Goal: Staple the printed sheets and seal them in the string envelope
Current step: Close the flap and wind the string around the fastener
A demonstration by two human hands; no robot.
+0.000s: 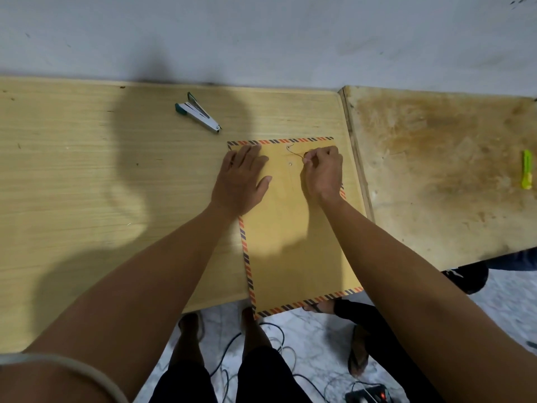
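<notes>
A brown string envelope (293, 228) with an orange-and-dark striped border lies on the wooden table (87, 175), its lower end hanging over the front edge. My left hand (241, 181) presses flat on the envelope's upper left part, fingers spread. My right hand (322, 173) pinches the thin closing string (295, 152) near the flap; a small round fastener (290, 163) sits just left of the fingers. The printed sheets are not visible. A white-and-teal stapler (199, 113) lies on the table beyond the envelope, to the upper left.
A second, stained wooden table (441, 175) adjoins on the right, with a yellow-green cutter (526, 173) near its right edge. A grey wall runs behind both tables. Below the front edge are my legs, another person's feet, cables and a power strip (369, 395).
</notes>
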